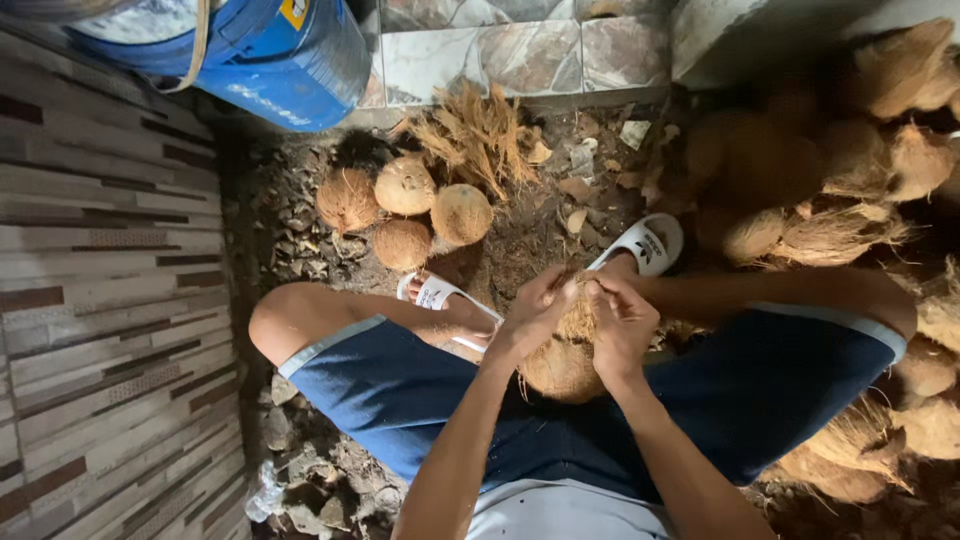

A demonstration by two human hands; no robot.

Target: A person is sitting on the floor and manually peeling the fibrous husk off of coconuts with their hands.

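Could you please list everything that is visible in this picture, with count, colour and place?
held coconut: one, brown and fibrous, between the knees, in both hands
peeled coconuts: four, light brown, on the ground ahead of the feet
husk fibres: one pile, tan, behind the peeled coconuts
unpeeled coconuts: a heap, count unclear, brown, along the right side
barrel: one, blue, top left
tiled wall: grey and brown stripes, left side
stone tiles: grey, top centre
sandals: two, white, on the feet
shorts: blue with a pale hem
left hand: grip on the coconut's fibre
right hand: grip on the coconut's fibre
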